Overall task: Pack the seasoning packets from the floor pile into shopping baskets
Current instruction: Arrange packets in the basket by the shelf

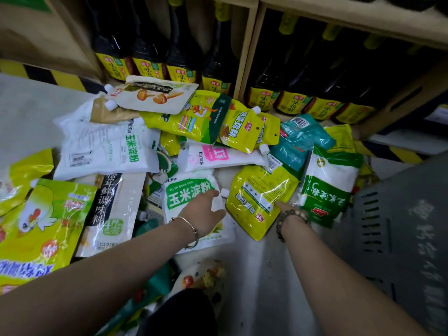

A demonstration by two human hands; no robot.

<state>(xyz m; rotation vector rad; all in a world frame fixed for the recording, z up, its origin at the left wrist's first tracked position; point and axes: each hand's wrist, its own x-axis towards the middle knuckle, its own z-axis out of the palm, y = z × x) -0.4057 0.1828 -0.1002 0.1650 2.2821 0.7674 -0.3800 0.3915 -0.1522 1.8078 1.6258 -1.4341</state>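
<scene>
At the far left a large yellow chicken-print packet (41,229) is cut off by the frame edge. It is part of the pile of seasoning packets (150,141) spread over the pale floor (26,110) below the shelf of dark bottles (155,52).

The left hand (206,212), with a thin bangle (191,230) at the wrist, reaches forward, palm down, onto a white corn starch packet (186,197). Its fingers and thumb are set apart at the packet's right edge. They are foreshortened, so I cannot tell whether they clasp it.

The right hand (288,209), with a bead bracelet (293,220) on the wrist, reaches to the lower right edge of a yellow spouted pouch (261,195). One fingertip lies on the pouch and the rest are hidden, so its hold is unclear.

A grey shopping basket (400,226) stands at the right, cropped by the frame, its inside out of sight.
</scene>
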